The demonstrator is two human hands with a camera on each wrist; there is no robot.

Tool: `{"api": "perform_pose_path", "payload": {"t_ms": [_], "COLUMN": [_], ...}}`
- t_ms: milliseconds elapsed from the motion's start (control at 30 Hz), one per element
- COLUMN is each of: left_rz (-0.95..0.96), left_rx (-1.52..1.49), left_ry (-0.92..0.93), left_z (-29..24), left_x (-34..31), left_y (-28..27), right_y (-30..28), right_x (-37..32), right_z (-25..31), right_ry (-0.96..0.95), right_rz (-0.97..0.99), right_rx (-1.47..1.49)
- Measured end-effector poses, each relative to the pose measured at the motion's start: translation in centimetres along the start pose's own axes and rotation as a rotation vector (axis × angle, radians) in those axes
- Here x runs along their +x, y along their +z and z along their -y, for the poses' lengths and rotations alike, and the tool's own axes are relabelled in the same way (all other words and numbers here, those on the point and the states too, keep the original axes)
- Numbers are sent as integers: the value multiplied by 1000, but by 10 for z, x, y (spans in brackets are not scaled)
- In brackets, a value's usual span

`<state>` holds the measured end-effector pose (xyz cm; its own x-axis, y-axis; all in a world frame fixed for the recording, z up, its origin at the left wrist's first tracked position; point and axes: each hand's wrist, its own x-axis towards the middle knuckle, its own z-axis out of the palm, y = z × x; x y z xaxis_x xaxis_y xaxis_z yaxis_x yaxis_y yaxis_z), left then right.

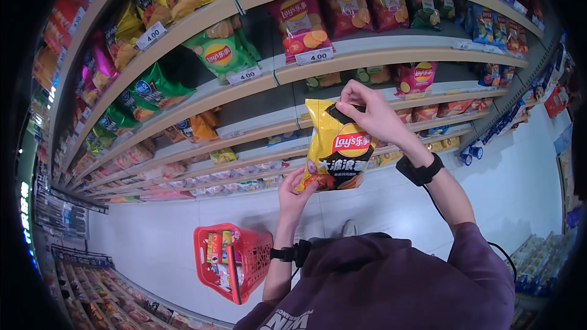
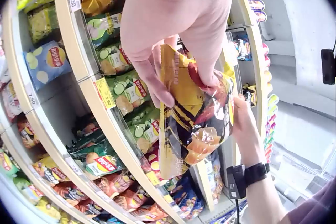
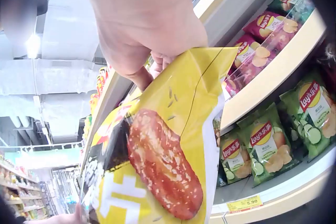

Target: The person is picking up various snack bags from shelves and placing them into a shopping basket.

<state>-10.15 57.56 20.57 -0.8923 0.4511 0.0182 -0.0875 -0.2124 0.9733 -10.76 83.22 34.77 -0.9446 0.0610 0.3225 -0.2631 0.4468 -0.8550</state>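
Note:
A yellow and black bag of potato chips (image 1: 342, 150) with a Lay's logo is held up in front of the shelves, its printed front toward the head camera. My left hand (image 1: 296, 194) grips its lower left corner, thumb on the front. At the upper right edge, my right hand (image 1: 374, 113) pinches the bag between thumb and fingers. In the left wrist view the bag (image 2: 197, 124) shows food pictures, with the left hand (image 2: 176, 19) close over it. The right wrist view shows the bag's yellow side (image 3: 163, 145) below the right hand (image 3: 152, 29).
Curved shelves (image 1: 367, 55) full of chip bags rise ahead, with price tags along their edges. A red shopping basket (image 1: 254, 256) holding several packages stands on the white floor (image 1: 159, 238) to the left. More stocked shelves (image 1: 116, 296) line the lower left.

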Motion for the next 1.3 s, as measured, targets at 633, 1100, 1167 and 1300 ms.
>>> {"api": "perform_pose_path", "payload": {"t_ms": [633, 1100, 1167, 1300], "left_rz": [-218, -194, -191, -176], "left_rx": [-228, -276, -263, -57], "left_ry": [122, 243, 221, 118], "left_z": [-32, -10, -2, 10], "left_x": [3, 12, 17, 14], "left_y": [16, 2, -1, -4], "right_y": [-26, -38, -31, -28], "right_x": [26, 13, 9, -1], "right_z": [0, 9, 12, 31], "right_ry": [-32, -36, -120, -153], "right_rz": [-201, -293, -330, -260], "right_rx": [280, 248, 200, 54]}}
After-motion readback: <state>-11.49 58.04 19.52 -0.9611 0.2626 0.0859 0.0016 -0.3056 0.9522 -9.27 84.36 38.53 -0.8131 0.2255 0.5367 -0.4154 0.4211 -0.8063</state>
